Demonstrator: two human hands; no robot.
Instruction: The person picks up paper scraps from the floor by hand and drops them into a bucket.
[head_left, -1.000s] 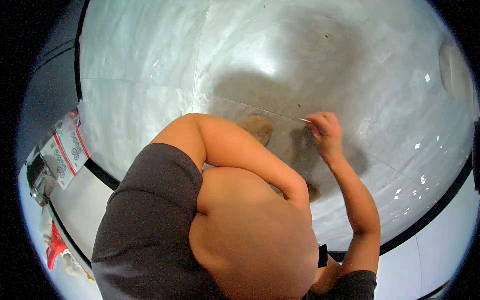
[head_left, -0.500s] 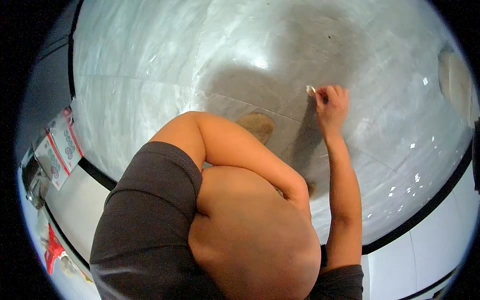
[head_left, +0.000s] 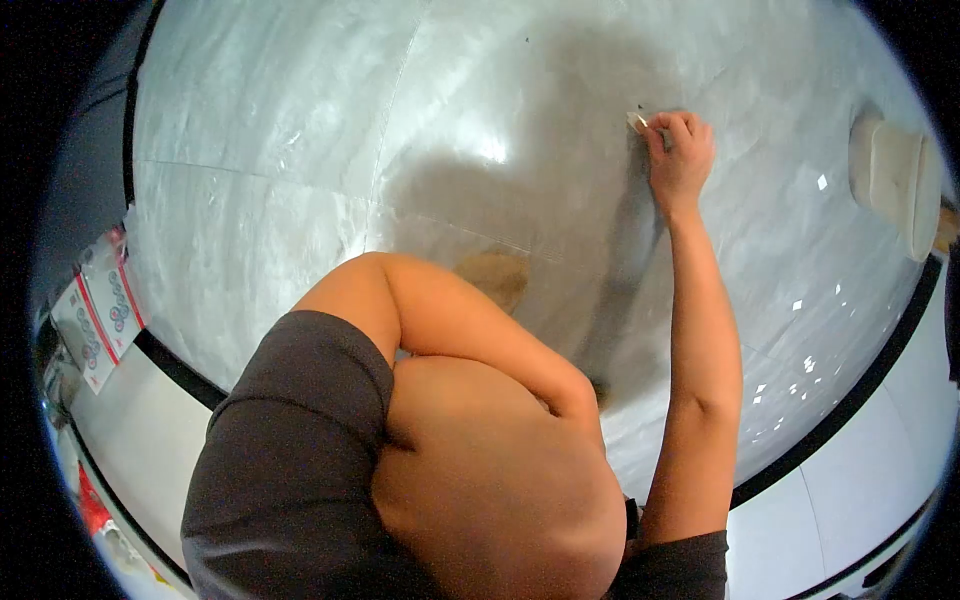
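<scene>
My right hand (head_left: 684, 150) is stretched out low over the grey marbled floor (head_left: 270, 110). Thumb and fingers pinch a small whitish scrap (head_left: 637, 122), perhaps tissue or paper; its kind is unclear. A tiny dark speck (head_left: 640, 107) lies on the floor right by the scrap's tip. My left arm (head_left: 480, 315) is bent across my knee, and the left hand is hidden behind the leg.
A pale bin-like container (head_left: 888, 180) stands at the right. Small bright white flecks (head_left: 808, 366) dot the floor near the black skirting (head_left: 840, 430). Printed red-and-white packs (head_left: 98, 315) are at the left. My shoe (head_left: 497, 277) shows past the knee. Another dark speck (head_left: 527, 40) lies farther off.
My right hand has reached farther forward and slightly right, still pinching the scrap, which is now beside the dark speck. The view has shifted a little; the left arm stays folded.
</scene>
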